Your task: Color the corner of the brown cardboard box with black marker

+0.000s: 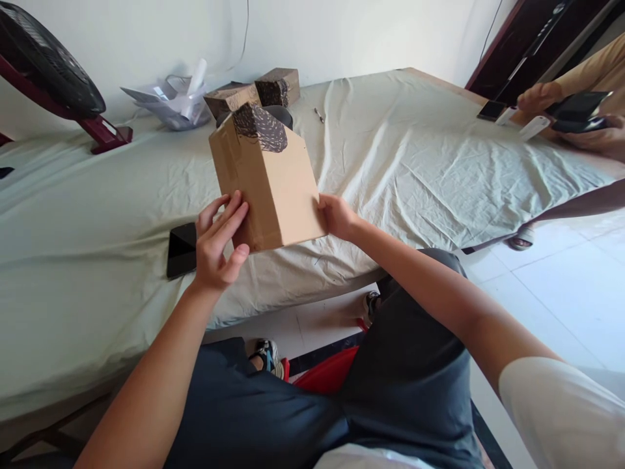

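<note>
A brown cardboard box is held tilted above the table's front part, black scribble-like marks covering its top corner. My left hand rests against its left side, fingers on the face and thumb near the bottom edge. My right hand grips the box's lower right edge, thumb in front and the other fingers hidden behind. Just left of my left hand a black smartphone lies on the cloth.
Two more boxes with black markings stand by the wall, a dark round thing partly hidden before them. A clear plastic basket, a fan and a pen are on the cloth-covered table. Another person's hands hold a dark object at right.
</note>
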A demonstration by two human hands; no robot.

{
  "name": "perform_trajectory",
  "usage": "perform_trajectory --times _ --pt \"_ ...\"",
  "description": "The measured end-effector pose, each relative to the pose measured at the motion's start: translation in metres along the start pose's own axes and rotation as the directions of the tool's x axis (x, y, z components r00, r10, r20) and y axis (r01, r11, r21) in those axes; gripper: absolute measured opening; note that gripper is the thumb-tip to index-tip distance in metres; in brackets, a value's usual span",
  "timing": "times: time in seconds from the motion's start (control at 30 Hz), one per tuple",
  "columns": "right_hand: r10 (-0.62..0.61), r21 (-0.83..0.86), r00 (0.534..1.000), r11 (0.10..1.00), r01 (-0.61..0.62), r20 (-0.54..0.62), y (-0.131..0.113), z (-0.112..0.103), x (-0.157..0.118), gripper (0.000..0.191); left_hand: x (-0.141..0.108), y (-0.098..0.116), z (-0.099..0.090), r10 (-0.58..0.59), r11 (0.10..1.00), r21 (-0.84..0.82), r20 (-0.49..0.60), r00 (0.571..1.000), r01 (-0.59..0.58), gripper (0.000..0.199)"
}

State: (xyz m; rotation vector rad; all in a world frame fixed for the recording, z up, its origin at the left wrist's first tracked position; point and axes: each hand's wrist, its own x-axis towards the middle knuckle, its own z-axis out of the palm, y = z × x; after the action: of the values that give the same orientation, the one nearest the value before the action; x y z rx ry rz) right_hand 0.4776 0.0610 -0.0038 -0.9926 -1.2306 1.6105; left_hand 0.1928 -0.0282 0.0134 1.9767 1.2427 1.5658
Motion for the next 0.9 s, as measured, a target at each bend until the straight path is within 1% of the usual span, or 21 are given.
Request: perform_trajectory --times 0.07,0.13,0.23,0.3,0.33,0.4,0.47,0.53,0.63,0.7,0.73,0.8,0.9 --pt "0.075 0.09 0.997 0.993 -0.077 0.026 0.0 0.003 0.002 0.025 -0.002 0.002 -0.006 0.018 1.0 0.015 0.012 1.0 -0.018 0.067" --pt "0.084 0.131 0.996 0.987 -0.088 0.034 -0.002 0.006 0.002 0.031 -0.006 -0.002 -0.009 0.087 0.995 0.038 0.028 0.996 -0.088 0.07" --pt "0.019 0.104 1.0 0.994 -0.02 0.009 -0.006 0.01 -0.001 0.031 -0.013 -0.015 -0.013 0.245 0.961 0.107 0.099 0.964 -0.255 0.083" --pt "-0.079 0.077 0.997 0.994 0.076 0.026 -0.009 0.013 -0.005 0.03 -0.018 -0.022 -0.015 0.268 0.95 0.125 0.137 0.954 -0.285 0.091" --pt "-0.138 0.069 0.989 0.989 0.134 0.053 -0.011 0.014 -0.007 0.033 -0.02 -0.025 -0.016 0.256 0.953 0.128 0.145 0.956 -0.275 0.094" --pt "-0.248 0.059 0.962 0.968 0.242 0.116 -0.016 0.014 -0.011 0.047 -0.024 -0.028 -0.018 0.218 0.962 0.136 0.145 0.965 -0.238 0.099" --pt "-0.328 0.047 0.934 0.945 0.325 0.139 -0.023 0.012 -0.015 0.06 -0.027 -0.029 -0.019 0.179 0.968 0.149 0.146 0.973 -0.201 0.103" --pt "-0.362 0.024 0.921 0.932 0.362 0.144 -0.03 0.008 -0.018 0.063 -0.03 -0.031 -0.017 0.131 0.979 0.135 0.144 0.981 -0.15 0.103" --pt "-0.366 -0.035 0.916 0.926 0.376 0.164 -0.036 0.001 -0.019 0.057 -0.031 -0.034 -0.01 0.044 0.995 0.079 0.12 0.992 -0.053 0.103" --pt "-0.375 -0.1 0.908 0.912 0.397 0.186 -0.036 -0.003 -0.017 0.059 -0.031 -0.037 -0.004 0.003 0.996 0.083 0.084 0.996 -0.01 0.102" --pt "-0.387 -0.134 0.901 0.899 0.416 0.198 -0.035 -0.005 -0.016 0.064 -0.03 -0.039 -0.002 -0.009 0.995 0.103 0.059 0.998 0.003 0.098" --pt "-0.431 -0.191 0.872 0.859 0.475 0.231 -0.03 -0.009 -0.012 0.078 -0.028 -0.041 0.002 -0.017 0.989 0.149 -0.003 1.0 0.017 0.084" --pt "-0.5 -0.249 0.802 0.773 0.584 0.328 -0.023 -0.013 -0.006 0.101 -0.025 -0.042 0.005 -0.039 0.985 0.164 -0.08 0.996 0.052 0.056"
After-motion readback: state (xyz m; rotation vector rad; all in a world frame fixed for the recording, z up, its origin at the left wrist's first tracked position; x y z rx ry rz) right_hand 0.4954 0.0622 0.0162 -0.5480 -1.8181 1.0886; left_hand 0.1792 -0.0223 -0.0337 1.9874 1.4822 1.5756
